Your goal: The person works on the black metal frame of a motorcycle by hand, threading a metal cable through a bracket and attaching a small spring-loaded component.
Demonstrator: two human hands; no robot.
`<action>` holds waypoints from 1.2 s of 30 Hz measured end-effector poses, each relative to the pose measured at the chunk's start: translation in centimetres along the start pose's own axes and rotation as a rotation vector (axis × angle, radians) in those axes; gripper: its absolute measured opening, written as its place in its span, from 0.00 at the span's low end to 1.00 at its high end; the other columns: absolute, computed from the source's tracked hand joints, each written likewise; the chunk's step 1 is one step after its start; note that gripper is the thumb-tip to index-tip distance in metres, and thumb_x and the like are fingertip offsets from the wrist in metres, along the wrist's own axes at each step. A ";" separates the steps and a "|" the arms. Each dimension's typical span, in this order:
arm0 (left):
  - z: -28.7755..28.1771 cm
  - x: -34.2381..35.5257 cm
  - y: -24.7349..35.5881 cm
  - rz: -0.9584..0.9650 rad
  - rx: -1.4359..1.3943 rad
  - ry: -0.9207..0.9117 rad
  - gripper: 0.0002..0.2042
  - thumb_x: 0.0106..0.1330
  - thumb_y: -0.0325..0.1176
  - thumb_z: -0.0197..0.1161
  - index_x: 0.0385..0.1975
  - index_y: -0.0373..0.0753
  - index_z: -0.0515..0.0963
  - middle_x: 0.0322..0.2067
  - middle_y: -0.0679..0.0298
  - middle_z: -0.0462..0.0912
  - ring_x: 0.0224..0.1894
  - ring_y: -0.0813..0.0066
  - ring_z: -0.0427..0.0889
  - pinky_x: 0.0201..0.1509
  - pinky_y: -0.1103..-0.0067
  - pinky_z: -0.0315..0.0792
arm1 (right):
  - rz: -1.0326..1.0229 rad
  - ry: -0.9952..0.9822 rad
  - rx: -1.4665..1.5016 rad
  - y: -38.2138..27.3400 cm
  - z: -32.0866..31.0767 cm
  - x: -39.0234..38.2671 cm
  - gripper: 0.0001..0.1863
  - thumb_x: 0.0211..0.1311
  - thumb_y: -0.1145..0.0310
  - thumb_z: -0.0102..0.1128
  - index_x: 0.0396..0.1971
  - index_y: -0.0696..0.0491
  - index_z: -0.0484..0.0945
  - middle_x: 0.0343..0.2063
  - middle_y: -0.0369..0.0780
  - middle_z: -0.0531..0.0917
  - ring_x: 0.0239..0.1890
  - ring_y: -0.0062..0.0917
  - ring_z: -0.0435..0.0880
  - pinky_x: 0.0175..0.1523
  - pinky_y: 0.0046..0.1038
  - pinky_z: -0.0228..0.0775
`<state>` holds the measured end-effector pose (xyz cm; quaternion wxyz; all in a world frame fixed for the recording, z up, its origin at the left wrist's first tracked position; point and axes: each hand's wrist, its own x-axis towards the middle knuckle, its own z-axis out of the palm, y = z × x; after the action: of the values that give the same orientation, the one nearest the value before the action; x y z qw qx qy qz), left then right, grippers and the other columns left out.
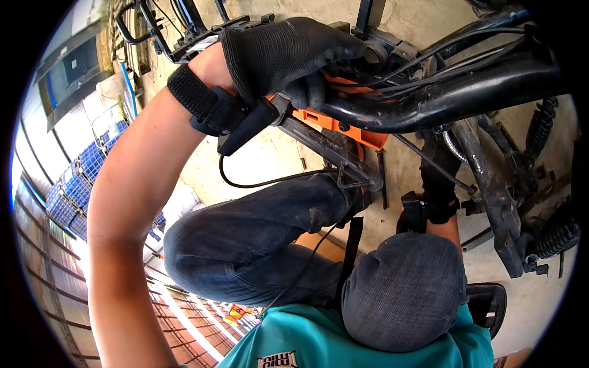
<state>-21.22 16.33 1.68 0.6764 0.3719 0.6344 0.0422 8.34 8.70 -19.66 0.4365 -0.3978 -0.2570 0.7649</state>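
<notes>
A black tubular vehicle frame point(478, 92) crosses the upper right, with an orange bracket point(368, 138) fixed under its curved tube. My left hand point(288, 55), in a black knit glove, reaches over the frame's left end. Its fingers curl down beside the tube and the orange bracket, gripping there; the fingertips are partly hidden. Below the tube is my right hand point(437, 165), also in a black glove, near a thin metal rod point(432, 164). That rod and the frame cover its fingers, so its grip does not show. Black cables point(442, 70) run along the tube.
Coil-spring shock absorbers point(555, 236) and a dirty metal arm point(491, 190) stand at the right. My bent knees point(245, 239) are close under the frame. Another black metal frame point(159, 30) lies at the upper left. Blue caged containers point(83, 178) stand farther left.
</notes>
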 end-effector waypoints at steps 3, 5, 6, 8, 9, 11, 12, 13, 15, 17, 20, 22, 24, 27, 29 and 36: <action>-0.7 0.4 -0.6 -0.036 -0.086 -0.031 0.18 0.69 0.29 0.53 0.59 0.41 0.70 0.34 0.59 0.83 0.30 0.78 0.83 0.35 0.82 0.79 | 0.074 0.086 0.100 -0.2 0.5 0.1 0.17 0.71 0.66 0.48 0.52 0.62 0.70 0.43 0.45 0.79 0.37 0.26 0.81 0.39 0.25 0.76; -1.0 0.4 -0.4 -0.095 -0.142 -0.071 0.18 0.68 0.29 0.54 0.59 0.41 0.70 0.38 0.58 0.82 0.33 0.76 0.83 0.38 0.81 0.79 | 0.144 0.086 0.178 -0.6 0.4 0.3 0.17 0.71 0.64 0.48 0.52 0.61 0.70 0.43 0.45 0.78 0.37 0.26 0.80 0.39 0.25 0.75; -0.9 0.2 0.6 -0.129 -0.129 -0.088 0.19 0.68 0.29 0.55 0.59 0.41 0.70 0.40 0.57 0.82 0.35 0.75 0.83 0.40 0.81 0.79 | 0.146 0.035 0.175 -0.8 0.3 0.5 0.18 0.71 0.63 0.48 0.52 0.61 0.70 0.42 0.44 0.78 0.37 0.26 0.80 0.39 0.25 0.75; -0.6 0.1 1.0 -0.121 -0.056 -0.070 0.19 0.66 0.29 0.56 0.59 0.41 0.70 0.43 0.55 0.81 0.38 0.72 0.83 0.43 0.79 0.79 | 0.121 -0.110 0.096 -1.7 0.0 0.8 0.18 0.71 0.62 0.48 0.51 0.59 0.70 0.42 0.44 0.78 0.38 0.25 0.79 0.40 0.25 0.73; -0.4 0.0 0.6 -0.078 0.009 -0.030 0.20 0.66 0.29 0.57 0.58 0.41 0.70 0.43 0.55 0.81 0.39 0.71 0.83 0.44 0.78 0.79 | 0.113 -0.139 0.077 -2.0 -0.2 1.1 0.18 0.71 0.62 0.48 0.51 0.59 0.70 0.42 0.44 0.78 0.38 0.25 0.79 0.40 0.25 0.73; -0.4 0.1 0.3 -0.040 0.046 0.000 0.20 0.65 0.29 0.57 0.58 0.41 0.70 0.44 0.54 0.81 0.40 0.69 0.83 0.46 0.77 0.79 | 0.128 -0.160 0.099 -2.0 -0.6 1.4 0.18 0.71 0.61 0.48 0.52 0.59 0.70 0.42 0.43 0.78 0.39 0.26 0.78 0.41 0.25 0.73; -0.5 0.2 0.1 -0.045 0.019 -0.008 0.20 0.65 0.29 0.58 0.58 0.40 0.71 0.44 0.54 0.80 0.41 0.68 0.83 0.46 0.76 0.79 | 0.136 -0.164 0.113 -1.9 -0.8 1.6 0.18 0.71 0.61 0.47 0.52 0.59 0.70 0.42 0.43 0.78 0.39 0.26 0.78 0.42 0.25 0.73; -0.5 0.2 0.2 -0.057 0.012 -0.009 0.20 0.65 0.29 0.58 0.57 0.40 0.71 0.44 0.54 0.80 0.41 0.68 0.83 0.47 0.76 0.79 | 0.144 -0.170 0.127 -1.8 -0.9 1.7 0.18 0.71 0.61 0.47 0.52 0.59 0.70 0.42 0.43 0.78 0.39 0.26 0.78 0.42 0.25 0.72; -0.4 0.1 0.5 -0.087 0.018 0.001 0.19 0.64 0.28 0.59 0.56 0.39 0.71 0.44 0.54 0.80 0.43 0.67 0.82 0.48 0.75 0.79 | 0.162 -0.181 0.150 -1.8 -1.2 1.8 0.18 0.71 0.60 0.47 0.52 0.58 0.70 0.42 0.43 0.78 0.40 0.26 0.78 0.43 0.26 0.72; -0.6 0.1 0.5 -0.076 0.041 0.001 0.19 0.63 0.27 0.60 0.55 0.39 0.72 0.45 0.53 0.79 0.44 0.66 0.82 0.49 0.75 0.78 | 0.170 -0.198 0.168 -1.8 -1.4 2.0 0.18 0.71 0.60 0.46 0.52 0.58 0.70 0.42 0.43 0.78 0.41 0.26 0.77 0.44 0.26 0.72; -0.7 -0.2 0.1 -0.084 0.054 -0.009 0.20 0.60 0.26 0.62 0.54 0.37 0.73 0.48 0.53 0.78 0.46 0.65 0.81 0.50 0.75 0.78 | 0.186 -0.230 0.191 -1.9 -1.7 2.1 0.19 0.72 0.60 0.45 0.52 0.58 0.70 0.43 0.42 0.77 0.42 0.26 0.77 0.45 0.27 0.71; -0.1 -0.2 1.7 -0.181 0.072 0.005 0.20 0.59 0.25 0.63 0.53 0.36 0.73 0.49 0.52 0.77 0.47 0.64 0.81 0.50 0.76 0.78 | 0.200 -0.252 0.208 -1.9 -1.9 2.4 0.19 0.72 0.59 0.45 0.52 0.58 0.70 0.43 0.42 0.77 0.42 0.26 0.77 0.46 0.27 0.71; 0.3 0.1 2.3 -0.230 0.128 0.022 0.19 0.58 0.24 0.63 0.51 0.35 0.74 0.49 0.53 0.76 0.46 0.64 0.80 0.49 0.75 0.78 | 0.209 -0.274 0.224 -1.8 -2.2 2.6 0.19 0.72 0.59 0.44 0.52 0.58 0.70 0.43 0.42 0.77 0.43 0.26 0.76 0.47 0.27 0.71; -0.1 0.4 2.9 0.227 1.158 -0.165 0.15 0.57 0.23 0.62 0.46 0.35 0.76 0.46 0.53 0.78 0.44 0.63 0.81 0.48 0.74 0.77 | 0.238 -0.321 0.275 -1.5 -2.6 3.0 0.19 0.72 0.58 0.43 0.52 0.57 0.70 0.43 0.41 0.77 0.44 0.27 0.76 0.48 0.28 0.70; 0.5 0.8 3.8 0.229 1.486 -0.134 0.12 0.57 0.24 0.61 0.42 0.35 0.78 0.41 0.53 0.81 0.41 0.62 0.82 0.47 0.72 0.77 | 0.273 -0.383 0.335 -0.9 -3.4 3.6 0.19 0.72 0.58 0.43 0.52 0.57 0.70 0.43 0.41 0.77 0.45 0.27 0.76 0.49 0.28 0.70; 1.8 4.4 4.1 -0.075 1.408 0.015 0.13 0.57 0.32 0.62 0.43 0.40 0.80 0.37 0.53 0.84 0.42 0.56 0.83 0.47 0.69 0.76 | 0.198 -0.325 0.147 -3.8 -0.6 2.1 0.16 0.71 0.60 0.47 0.48 0.57 0.72 0.39 0.40 0.78 0.39 0.26 0.75 0.44 0.26 0.68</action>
<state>-17.02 20.83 0.16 0.2714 0.6987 0.5280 -0.3992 9.92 12.42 -17.98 0.3396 -0.2596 -0.2273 0.8750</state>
